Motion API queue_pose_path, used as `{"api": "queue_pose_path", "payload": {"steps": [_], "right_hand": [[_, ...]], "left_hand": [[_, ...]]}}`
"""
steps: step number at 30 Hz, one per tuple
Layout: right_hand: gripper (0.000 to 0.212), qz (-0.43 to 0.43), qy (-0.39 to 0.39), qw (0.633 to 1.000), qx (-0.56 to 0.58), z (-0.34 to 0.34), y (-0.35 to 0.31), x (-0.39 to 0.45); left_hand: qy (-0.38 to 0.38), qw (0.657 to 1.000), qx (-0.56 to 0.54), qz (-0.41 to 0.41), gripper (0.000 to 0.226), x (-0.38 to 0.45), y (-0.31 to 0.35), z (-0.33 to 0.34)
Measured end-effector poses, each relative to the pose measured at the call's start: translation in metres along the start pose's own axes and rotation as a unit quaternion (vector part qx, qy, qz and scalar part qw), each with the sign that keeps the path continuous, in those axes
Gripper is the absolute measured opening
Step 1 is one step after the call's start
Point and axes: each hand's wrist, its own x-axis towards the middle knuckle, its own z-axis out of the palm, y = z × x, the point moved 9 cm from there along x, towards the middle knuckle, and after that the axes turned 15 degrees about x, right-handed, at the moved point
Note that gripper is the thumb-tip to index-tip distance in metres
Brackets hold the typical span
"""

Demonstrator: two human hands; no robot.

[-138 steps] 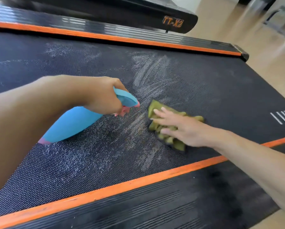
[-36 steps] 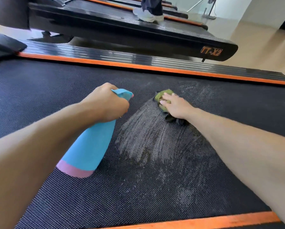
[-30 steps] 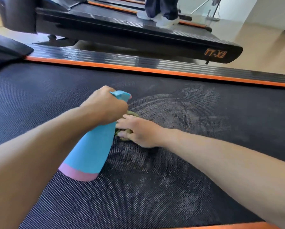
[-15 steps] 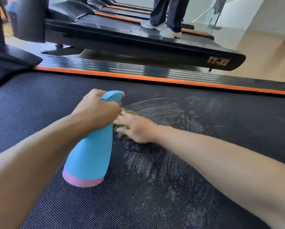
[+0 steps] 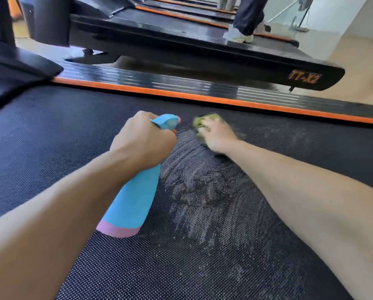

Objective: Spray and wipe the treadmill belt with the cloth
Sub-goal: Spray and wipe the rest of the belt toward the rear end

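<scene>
Two hands busy: right hand (image 5: 218, 137) presses cloth (image 5: 199, 124), now pushed farther up belt (image 5: 51, 131) from beside bottle; left hand (image 5: 142, 141) clamped on spray bottle (image 5: 135, 198). Wiping continues.

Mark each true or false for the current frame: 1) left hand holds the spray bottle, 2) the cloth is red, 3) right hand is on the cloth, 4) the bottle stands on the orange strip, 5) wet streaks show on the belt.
1) The left hand grips the blue spray bottle. True.
2) The cloth is red. False: it is green.
3) The right hand presses on the cloth. True.
4) The bottle stands on the orange strip. False: it is held over the belt, short of the strip.
5) Pale wet streaks show on the belt, nearer the camera than the cloth. True.
</scene>
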Motion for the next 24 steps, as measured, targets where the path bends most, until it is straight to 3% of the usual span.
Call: {"api": "queue_pose_path", "payload": {"steps": [2, 5, 7, 9, 11, 14, 16, 19, 22, 24], "right_hand": [[0.012, -0.101, -0.097, 0.987, 0.079, 0.036, -0.056, -0.017], [0.026, -0.122, -0.186, 0.971, 0.088, 0.062, -0.087, -0.027], [0.019, -0.073, -0.145, 0.985, 0.064, 0.041, -0.061, -0.008], [0.041, -0.001, -0.082, 0.996, 0.043, 0.005, -0.009, 0.013], [0.039, 0.073, -0.016, 0.997, -0.005, -0.036, 0.064, 0.021], [0.04, 0.214, 0.069, 0.974, -0.032, -0.086, 0.177, 0.003], [0.045, 0.263, 0.1, 0.96, -0.017, -0.098, 0.209, -0.009], [0.04, 0.189, 0.077, 0.979, -0.028, -0.081, 0.152, -0.013], [0.041, 0.01, -0.06, 0.998, 0.016, -0.012, 0.04, -0.023], [0.029, -0.111, -0.141, 0.982, 0.064, 0.032, -0.019, -0.045]], "left_hand": [[0.005, 1.0, 0.023, -0.008, 0.046, 0.007, 0.0, 0.003], [0.01, 0.998, 0.065, -0.015, 0.025, 0.015, 0.003, 0.01], [0.008, 0.995, 0.1, -0.007, 0.021, 0.017, 0.006, 0.017], [0.0, 0.993, 0.118, 0.002, 0.02, 0.018, 0.006, 0.023], [-0.001, 0.992, 0.125, 0.012, 0.016, 0.017, 0.008, 0.026], [0.006, 0.991, 0.13, 0.027, 0.018, 0.014, 0.011, 0.024], [0.003, 0.99, 0.135, 0.034, 0.018, 0.011, 0.014, 0.024], [-0.011, 0.987, 0.151, 0.045, 0.016, 0.007, 0.019, 0.031], [-0.023, 0.983, 0.174, 0.052, 0.017, 0.006, 0.025, 0.035], [-0.022, 0.985, 0.164, 0.054, 0.015, 0.007, 0.025, 0.034]]}}
